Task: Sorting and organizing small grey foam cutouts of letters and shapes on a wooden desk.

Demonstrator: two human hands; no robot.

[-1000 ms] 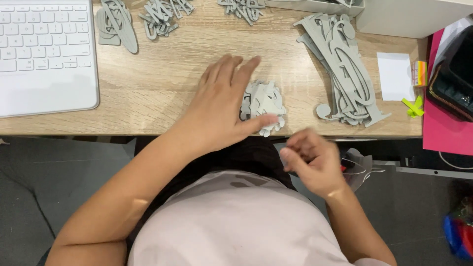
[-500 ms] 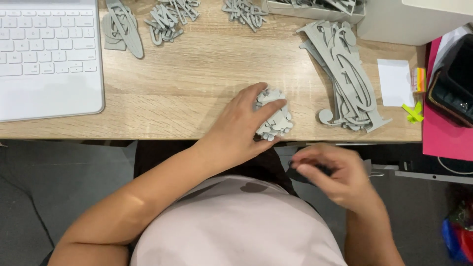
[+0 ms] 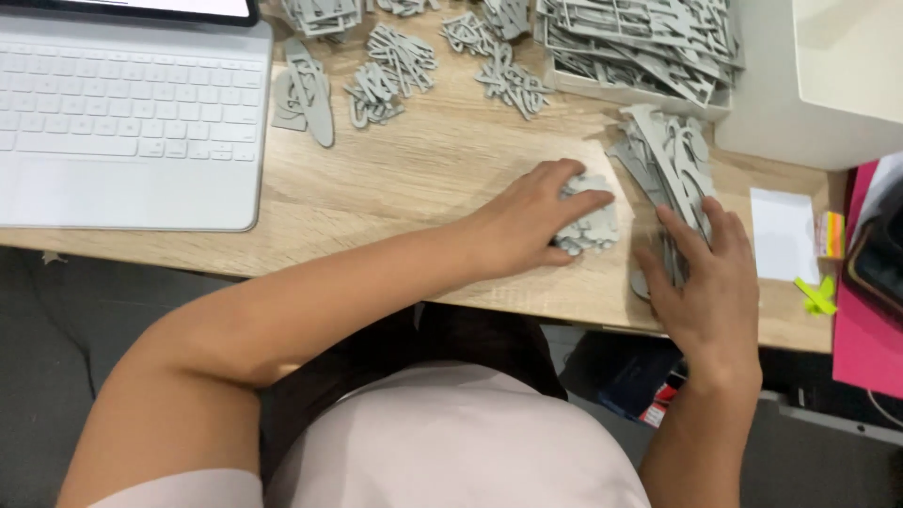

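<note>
My left hand [image 3: 531, 214] is curled over a small heap of grey plastic pieces [image 3: 591, 226] on the wooden desk [image 3: 414, 179], fingers wrapped around it. My right hand [image 3: 707, 282] lies flat, fingers spread, on the near end of a stack of long grey plastic frames [image 3: 670, 155] just right of that heap. Part of the stack is hidden under my right hand.
A white keyboard [image 3: 122, 122] fills the desk's left side. Loose grey pieces [image 3: 390, 66] lie at the back, and a tray of grey frames [image 3: 640, 42] sits beside a white box [image 3: 837, 75]. White note paper [image 3: 785, 235], sticky tabs [image 3: 830, 235] and a pink folder [image 3: 870, 348] are at right.
My right hand rose from below the desk edge and landed on the frame stack. My left hand closed over the small heap and slid it farther onto the desk.
</note>
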